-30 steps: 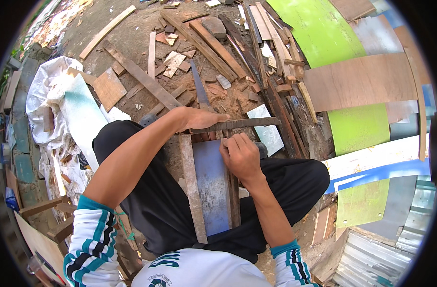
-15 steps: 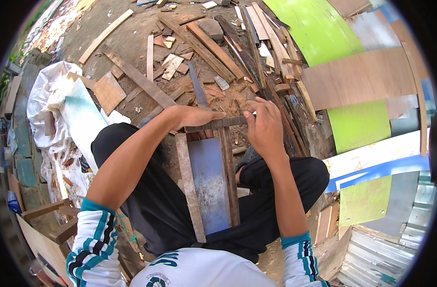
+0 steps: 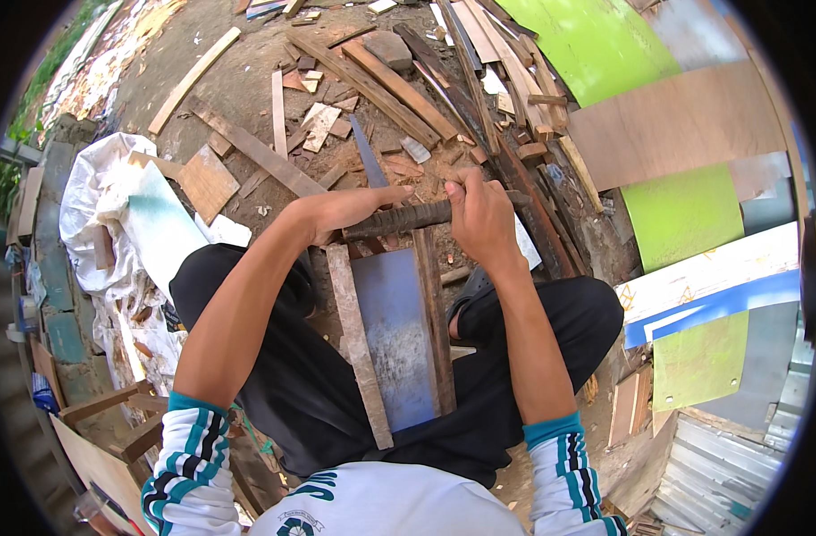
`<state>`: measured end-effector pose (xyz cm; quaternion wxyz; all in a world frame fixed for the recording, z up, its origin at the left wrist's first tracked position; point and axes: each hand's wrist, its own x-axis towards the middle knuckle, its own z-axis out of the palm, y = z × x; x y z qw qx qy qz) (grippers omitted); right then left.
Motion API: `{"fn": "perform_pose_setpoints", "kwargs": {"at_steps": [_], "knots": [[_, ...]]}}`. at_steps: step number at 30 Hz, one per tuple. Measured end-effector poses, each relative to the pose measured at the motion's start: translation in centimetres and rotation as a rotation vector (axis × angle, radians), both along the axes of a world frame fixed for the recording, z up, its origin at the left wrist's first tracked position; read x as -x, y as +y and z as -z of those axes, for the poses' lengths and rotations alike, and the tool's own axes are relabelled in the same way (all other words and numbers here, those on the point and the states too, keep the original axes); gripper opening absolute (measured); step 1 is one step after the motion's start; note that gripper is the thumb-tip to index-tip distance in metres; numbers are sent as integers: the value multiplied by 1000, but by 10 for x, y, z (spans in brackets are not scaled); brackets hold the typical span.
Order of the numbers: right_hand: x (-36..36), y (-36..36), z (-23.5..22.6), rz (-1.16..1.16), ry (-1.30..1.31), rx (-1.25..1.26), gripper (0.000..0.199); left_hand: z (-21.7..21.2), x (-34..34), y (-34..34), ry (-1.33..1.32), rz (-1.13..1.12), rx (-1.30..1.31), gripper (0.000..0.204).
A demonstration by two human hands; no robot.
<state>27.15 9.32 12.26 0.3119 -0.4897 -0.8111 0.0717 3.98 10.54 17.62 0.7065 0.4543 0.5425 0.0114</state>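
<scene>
As the wooden strip (image 3: 396, 220) looked light and stiff, I gripped it near both ends — left hand (image 3: 341, 212), right hand (image 3: 485, 220).

I'm seeing bright outdoor daylight washing the white sack (image 3: 86, 210) almost blank, while the black trousers (image 3: 287, 380) are swallowing most detail. The fisheye lens is bowing the corrugated metal sheets (image 3: 707, 469) near the rim, and black vignetting is closing off the corners.

We see a rough, matt wooden stick (image 3: 399, 220), a scuffed panel (image 3: 390, 313), a smooth plywood board (image 3: 676, 125), matt cloth trousers (image 3: 302, 380) and shiny, ridged metal sheeting (image 3: 703, 473).
</scene>
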Motion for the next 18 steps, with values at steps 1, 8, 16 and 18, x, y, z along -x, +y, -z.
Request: {"fn": "perform_pose_setpoints", "kwargs": {"at_steps": [1, 8, 16, 18], "knots": [[0, 0, -3, 13, -10, 18, 21, 1, 2, 1, -11, 3, 1, 59], [0, 9, -14, 62, -81, 101, 22, -2, 11, 2, -138, -124, 35, 54], [1, 7, -38, 120, -197, 142, 23, -17, 10, -3, -210, -236, -23, 51], [0, 7, -42, 150, -236, 177, 24, -5, 13, 0, -200, -181, -109, 45]]}}
